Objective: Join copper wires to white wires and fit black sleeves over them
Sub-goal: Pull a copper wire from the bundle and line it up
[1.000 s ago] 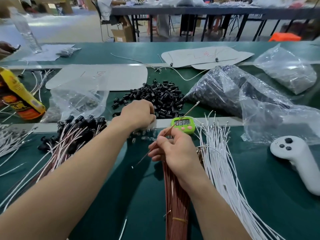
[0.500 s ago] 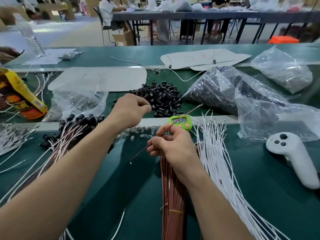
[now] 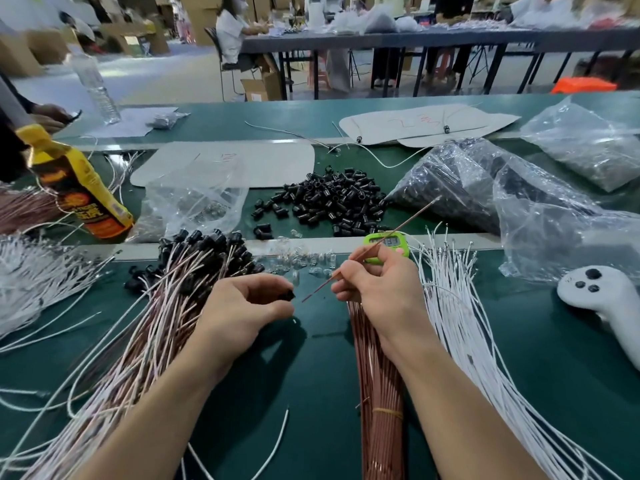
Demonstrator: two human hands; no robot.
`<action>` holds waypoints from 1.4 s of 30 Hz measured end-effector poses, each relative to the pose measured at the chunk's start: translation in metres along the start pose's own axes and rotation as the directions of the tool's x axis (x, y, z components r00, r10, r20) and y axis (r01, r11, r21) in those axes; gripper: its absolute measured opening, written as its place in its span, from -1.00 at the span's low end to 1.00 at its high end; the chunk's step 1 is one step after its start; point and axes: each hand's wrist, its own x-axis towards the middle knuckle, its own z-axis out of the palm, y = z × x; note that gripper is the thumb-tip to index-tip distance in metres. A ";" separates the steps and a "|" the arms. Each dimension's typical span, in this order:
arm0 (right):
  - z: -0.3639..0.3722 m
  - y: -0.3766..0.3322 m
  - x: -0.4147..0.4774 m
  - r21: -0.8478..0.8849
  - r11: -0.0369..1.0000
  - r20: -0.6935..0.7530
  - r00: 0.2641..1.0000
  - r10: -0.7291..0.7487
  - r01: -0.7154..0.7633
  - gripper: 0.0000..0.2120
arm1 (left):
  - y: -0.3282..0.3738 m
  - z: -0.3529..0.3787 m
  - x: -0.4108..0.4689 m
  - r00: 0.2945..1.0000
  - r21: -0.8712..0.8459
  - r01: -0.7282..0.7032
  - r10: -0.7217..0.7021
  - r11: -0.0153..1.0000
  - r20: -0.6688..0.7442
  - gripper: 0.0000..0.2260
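Head view: two hands work over the green counter (image 3: 311, 393). Left hand (image 3: 249, 306), grip closed, pinches one black sleeve (image 3: 287, 295) at frame centre. Right hand (image 3: 377, 285), grip closed, pinches one copper wire (image 3: 408, 220), tilted up toward the right. One bound copper bundle (image 3: 381, 431) lies lower centre; loose white wires (image 3: 467, 341) fan just right of it. Sleeve pile (image 3: 332, 202), too many to count, upper centre. One clear bag (image 3: 197, 199), centre left, holds small clear pieces; two bags (image 3: 446, 178), upper right, hold dark parts. One green timer (image 3: 398, 242).
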 end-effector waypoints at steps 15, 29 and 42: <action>0.001 -0.007 -0.007 0.061 0.996 -0.012 0.998 -0.058 0.058 -0.84 | 0.003 0.005 -0.002 1.000 0.004 -0.010 0.010 1.000 0.014 -0.73; -0.001 -0.012 -0.008 0.134 0.990 0.052 0.998 0.024 -0.031 -0.84 | 0.009 0.015 -0.004 1.000 -0.089 -0.011 0.008 0.996 -0.030 -0.81; 0.014 -0.002 -0.017 -0.132 0.991 0.182 0.983 -0.004 0.029 -0.89 | 0.009 0.017 -0.008 0.993 -0.113 -0.118 0.117 0.986 -0.022 -0.67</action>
